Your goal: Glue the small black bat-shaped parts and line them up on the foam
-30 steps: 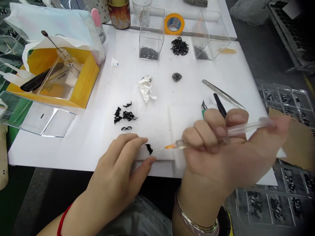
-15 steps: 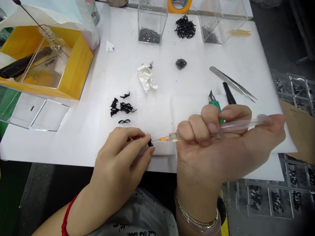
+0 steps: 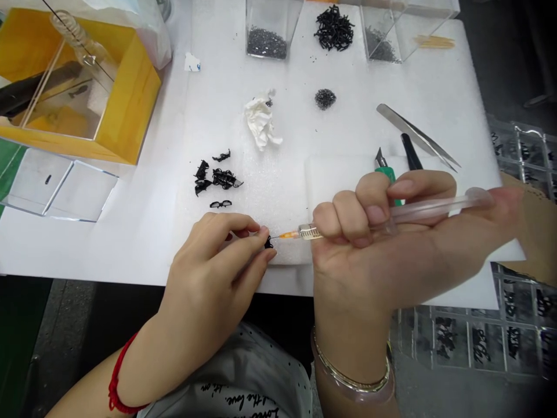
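Between the thumb and fingertips of my left hand (image 3: 220,261) is a tiny black glasses frame (image 3: 268,242), mostly covered by the fingers. My right hand (image 3: 365,261) is wrapped round a clear syringe (image 3: 310,231), its plunger end against the base of the palm. An orange needle hub (image 3: 288,235) points left, and its thin needle reaches the black piece; whether it touches is too small to tell. Just beyond my left hand lie a single miniature pair of glasses (image 3: 220,204) and a small heap of black frames (image 3: 225,179).
Crumpled tissue (image 3: 261,125), a pile of dark bits (image 3: 325,99) and black strips (image 3: 334,29) lie farther back. Tweezers (image 3: 418,136) and a green craft knife (image 3: 385,169) are beyond my right hand. A yellow box (image 3: 145,93) stands left; compartment trays (image 3: 461,342) sit below right.
The whole view has shifted, so the table things sit slightly higher in the picture. Both hands keep the same grips, with the needle still at the black piece.
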Action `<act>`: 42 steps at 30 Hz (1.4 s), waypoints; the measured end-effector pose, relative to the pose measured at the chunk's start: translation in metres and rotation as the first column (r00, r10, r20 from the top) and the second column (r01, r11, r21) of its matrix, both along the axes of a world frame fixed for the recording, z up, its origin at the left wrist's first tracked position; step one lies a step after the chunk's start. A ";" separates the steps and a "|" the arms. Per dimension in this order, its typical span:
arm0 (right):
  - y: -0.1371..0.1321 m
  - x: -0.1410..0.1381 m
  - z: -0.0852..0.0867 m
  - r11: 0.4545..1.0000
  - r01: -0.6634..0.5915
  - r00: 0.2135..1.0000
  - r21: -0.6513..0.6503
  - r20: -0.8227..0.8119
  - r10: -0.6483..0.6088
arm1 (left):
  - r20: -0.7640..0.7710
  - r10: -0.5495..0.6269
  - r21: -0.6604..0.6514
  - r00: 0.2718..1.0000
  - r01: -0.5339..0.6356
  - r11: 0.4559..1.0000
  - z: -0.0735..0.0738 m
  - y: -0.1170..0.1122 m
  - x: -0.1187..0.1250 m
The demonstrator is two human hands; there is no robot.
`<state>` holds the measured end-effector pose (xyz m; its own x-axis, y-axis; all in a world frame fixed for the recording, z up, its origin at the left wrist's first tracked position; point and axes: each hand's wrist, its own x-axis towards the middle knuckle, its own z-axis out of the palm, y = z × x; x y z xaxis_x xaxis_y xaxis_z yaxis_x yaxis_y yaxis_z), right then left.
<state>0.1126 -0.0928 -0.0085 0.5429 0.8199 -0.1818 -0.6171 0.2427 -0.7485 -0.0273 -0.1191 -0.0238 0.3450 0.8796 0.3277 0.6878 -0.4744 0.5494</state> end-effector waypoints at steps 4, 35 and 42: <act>0.000 0.000 -0.002 1.000 0.000 1.000 0.031 -0.001 0.000 | 0.006 -0.010 -0.004 1.000 0.010 1.000 0.000 0.000 -0.001; -0.004 0.001 -0.005 0.996 -0.008 0.996 0.085 0.095 0.000 | -0.019 0.007 0.024 1.000 -0.007 1.000 -0.002 -0.001 -0.001; -0.008 0.000 -0.002 0.998 0.008 0.991 0.057 0.132 -0.016 | -0.014 0.000 0.004 1.000 0.000 1.000 0.000 0.000 -0.001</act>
